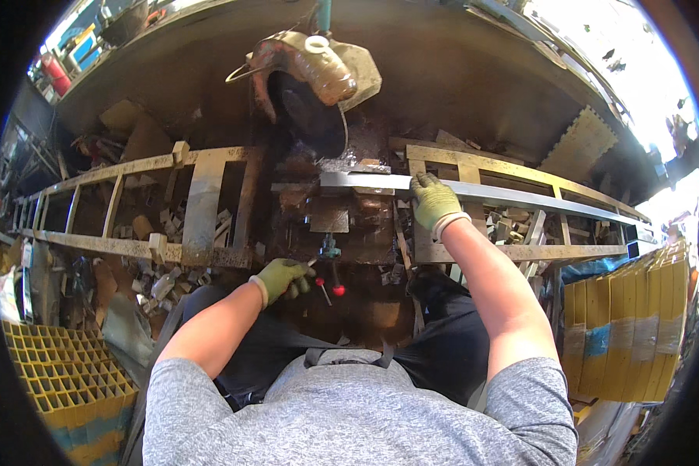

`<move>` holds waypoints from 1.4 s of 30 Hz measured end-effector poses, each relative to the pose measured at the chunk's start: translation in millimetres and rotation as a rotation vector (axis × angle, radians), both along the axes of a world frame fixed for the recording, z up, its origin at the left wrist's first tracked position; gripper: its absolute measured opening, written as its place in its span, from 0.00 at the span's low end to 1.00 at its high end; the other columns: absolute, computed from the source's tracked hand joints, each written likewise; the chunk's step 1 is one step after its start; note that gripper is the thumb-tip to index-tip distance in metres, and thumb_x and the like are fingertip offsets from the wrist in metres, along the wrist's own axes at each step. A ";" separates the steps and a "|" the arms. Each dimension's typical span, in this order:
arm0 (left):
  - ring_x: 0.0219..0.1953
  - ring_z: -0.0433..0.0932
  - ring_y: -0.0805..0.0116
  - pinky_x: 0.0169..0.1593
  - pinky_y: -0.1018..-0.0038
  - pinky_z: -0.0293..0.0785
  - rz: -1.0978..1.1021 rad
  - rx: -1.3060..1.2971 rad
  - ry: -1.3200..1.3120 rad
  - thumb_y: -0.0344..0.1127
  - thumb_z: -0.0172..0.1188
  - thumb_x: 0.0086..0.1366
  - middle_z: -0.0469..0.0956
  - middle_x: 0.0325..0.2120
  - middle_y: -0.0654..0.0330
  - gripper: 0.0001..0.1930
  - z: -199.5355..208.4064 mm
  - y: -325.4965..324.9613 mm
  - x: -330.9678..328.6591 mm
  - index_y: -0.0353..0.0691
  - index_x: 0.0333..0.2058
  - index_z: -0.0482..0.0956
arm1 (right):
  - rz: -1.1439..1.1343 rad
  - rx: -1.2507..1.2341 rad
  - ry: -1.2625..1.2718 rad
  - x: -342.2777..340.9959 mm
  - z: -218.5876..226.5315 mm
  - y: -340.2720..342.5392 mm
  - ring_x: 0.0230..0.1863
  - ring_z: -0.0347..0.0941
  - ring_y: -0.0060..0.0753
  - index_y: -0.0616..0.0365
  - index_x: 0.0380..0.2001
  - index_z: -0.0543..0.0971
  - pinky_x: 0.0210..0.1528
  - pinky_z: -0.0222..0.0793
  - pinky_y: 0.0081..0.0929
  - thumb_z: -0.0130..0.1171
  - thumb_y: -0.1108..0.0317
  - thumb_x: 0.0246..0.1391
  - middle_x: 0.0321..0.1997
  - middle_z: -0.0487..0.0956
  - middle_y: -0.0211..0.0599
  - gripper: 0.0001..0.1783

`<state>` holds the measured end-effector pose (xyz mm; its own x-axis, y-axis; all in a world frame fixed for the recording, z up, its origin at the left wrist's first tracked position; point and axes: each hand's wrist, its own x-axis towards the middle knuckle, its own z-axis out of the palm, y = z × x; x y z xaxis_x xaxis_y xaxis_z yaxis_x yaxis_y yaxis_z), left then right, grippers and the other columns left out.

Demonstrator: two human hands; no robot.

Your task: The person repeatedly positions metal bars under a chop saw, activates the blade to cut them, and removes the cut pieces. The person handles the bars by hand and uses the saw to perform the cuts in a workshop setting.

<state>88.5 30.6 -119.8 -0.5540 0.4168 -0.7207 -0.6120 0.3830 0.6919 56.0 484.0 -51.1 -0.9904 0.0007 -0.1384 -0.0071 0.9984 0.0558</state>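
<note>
My right hand (435,203), in a yellow-green work glove, rests over a long silvery metal bar (512,197), its fingers curled on the bar's edge. The bar's left end lies in a clamp (328,216) below a cut-off saw with a dark round blade (312,116). Lower left, my left hand (282,280), gloved alike, has its fingers bent around the end of a short pale lever (312,262) that joins a green screw fitting (331,247). Just right of that hand are levers with red ball knobs (339,290).
Ladder-like metal racks, one on the left (124,168) and one on the right (512,253), flank the saw. Metal offcuts (163,286) lie beneath them. Stacked yellowish tubes (66,388) stand lower left, and a wrapped yellow bundle (625,326) stands at right.
</note>
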 end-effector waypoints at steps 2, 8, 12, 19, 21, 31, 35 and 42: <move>0.41 0.92 0.60 0.47 0.57 0.86 -0.212 -0.278 0.334 0.50 0.64 0.85 0.95 0.37 0.50 0.21 10.9 16.2 5.7 0.36 0.54 0.94 | -0.027 0.011 -0.087 0.4 2.9 -3.4 0.97 0.57 0.53 0.57 0.89 0.69 0.94 0.62 0.51 0.59 0.69 0.73 0.97 0.63 0.47 0.42; 0.68 0.89 0.44 0.72 0.51 0.82 -0.182 -0.151 0.303 0.48 0.67 0.86 0.92 0.62 0.42 0.31 68.0 27.0 21.7 0.29 0.73 0.81 | 0.006 -0.018 0.165 29.7 -4.8 -22.7 0.94 0.62 0.63 0.60 0.84 0.75 0.92 0.65 0.55 0.68 0.62 0.74 0.91 0.70 0.59 0.39; 0.75 0.82 0.47 0.80 0.54 0.75 -0.230 0.078 0.728 0.48 0.70 0.86 0.85 0.71 0.42 0.34 53.1 4.8 19.2 0.30 0.78 0.77 | 0.223 -0.463 0.428 98.9 -30.7 -70.1 0.81 0.79 0.65 0.57 0.76 0.82 0.86 0.74 0.59 0.77 0.68 0.66 0.81 0.82 0.59 0.36; 0.50 0.94 0.56 0.59 0.62 0.88 -0.384 0.612 0.933 0.41 0.72 0.86 0.94 0.49 0.52 0.19 18.0 -5.6 11.5 0.37 0.66 0.90 | -0.285 -1.182 -0.385 144.6 -170.6 -225.0 0.76 0.86 0.54 0.63 0.77 0.81 0.78 0.78 0.45 0.77 0.43 0.71 0.72 0.90 0.56 0.44; 0.45 0.94 0.64 0.53 0.64 0.89 -0.369 0.572 0.954 0.54 0.71 0.87 0.95 0.44 0.57 0.24 25.2 -5.1 12.6 0.36 0.62 0.93 | -0.239 -1.151 -0.436 131.4 -219.0 -263.0 0.77 0.85 0.54 0.61 0.79 0.80 0.78 0.78 0.44 0.76 0.40 0.72 0.74 0.89 0.56 0.46; 0.42 0.94 0.44 0.46 0.54 0.89 -0.349 0.232 1.124 0.39 0.76 0.78 0.94 0.40 0.48 0.09 40.7 38.4 24.8 0.42 0.50 0.95 | 0.345 -1.305 -0.158 127.8 -374.0 -312.2 0.74 0.86 0.53 0.50 0.77 0.83 0.80 0.78 0.48 0.68 0.42 0.77 0.74 0.89 0.57 0.36; 0.59 0.91 0.41 0.64 0.52 0.87 -0.222 0.116 1.270 0.45 0.75 0.80 0.90 0.60 0.43 0.25 56.1 29.2 27.0 0.39 0.67 0.87 | 0.128 -1.043 -0.484 128.4 -268.3 -241.7 0.72 0.88 0.51 0.51 0.72 0.88 0.77 0.80 0.48 0.67 0.48 0.76 0.70 0.91 0.58 0.29; 0.55 0.92 0.33 0.58 0.43 0.87 -0.481 -0.150 0.282 0.54 0.67 0.83 0.92 0.52 0.35 0.34 86.4 5.5 21.7 0.33 0.75 0.78 | -0.191 -0.960 -0.644 121.7 -27.2 -131.9 0.65 0.91 0.36 0.60 0.74 0.87 0.72 0.84 0.37 0.67 0.50 0.84 0.67 0.94 0.44 0.30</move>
<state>110.2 36.1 -33.4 -0.5065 0.5741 -0.6433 -0.1442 0.6792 0.7196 177.6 352.1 -78.2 -0.7325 -0.2351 -0.6389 0.3955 0.6169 -0.6804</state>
